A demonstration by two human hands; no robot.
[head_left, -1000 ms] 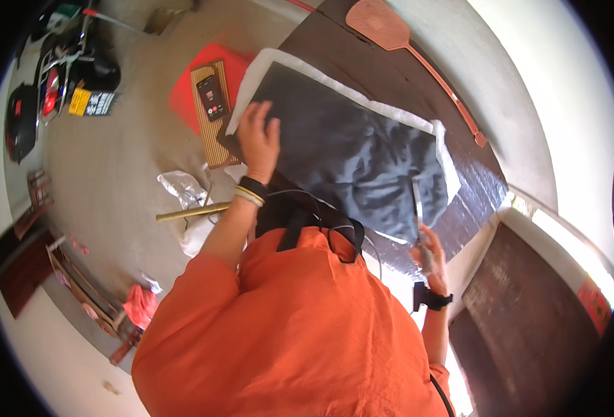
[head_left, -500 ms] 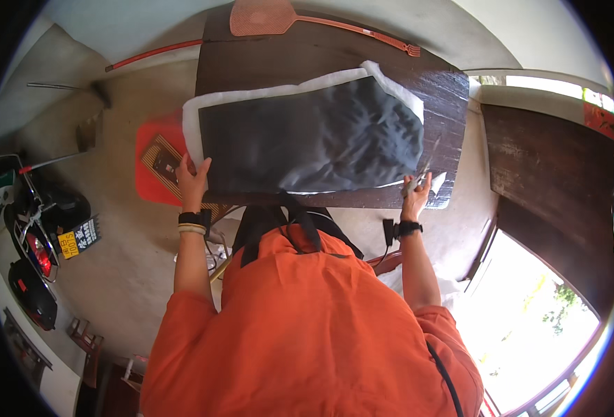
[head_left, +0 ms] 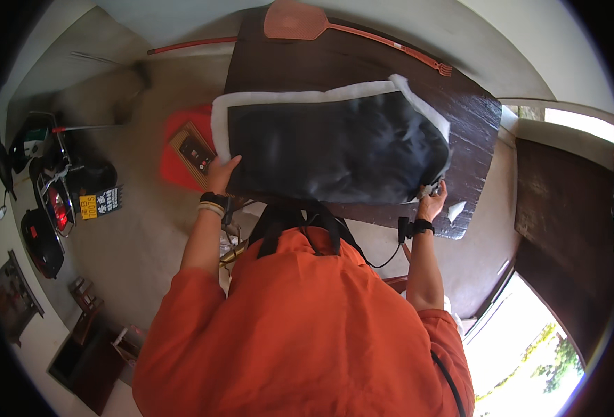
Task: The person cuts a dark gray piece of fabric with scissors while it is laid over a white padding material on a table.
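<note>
Left hand [head_left: 219, 175]: fingers were spread at cloth's [head_left: 321, 149] 8 o'clock.
Right hand [head_left: 431, 201]: fingers pinched a tool [head_left: 429, 190] at 4 o'clock.

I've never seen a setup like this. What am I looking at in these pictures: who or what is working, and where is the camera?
There's no machine: a person in an orange shirt works with bare hands. Every picture comes from the left of two fisheye cameras on their head, looking down, so straight edges bend.

On the dark table lies a black sheet over white padding, which shows along several edges. An orange fly swatter lies at the far side, a white scrap near the right hand.

The left hand is at the sheet's near left corner; whether it grips isn't clear. The right hand holds a small greyish tool, too indistinct to name, at the near right edge.
</note>
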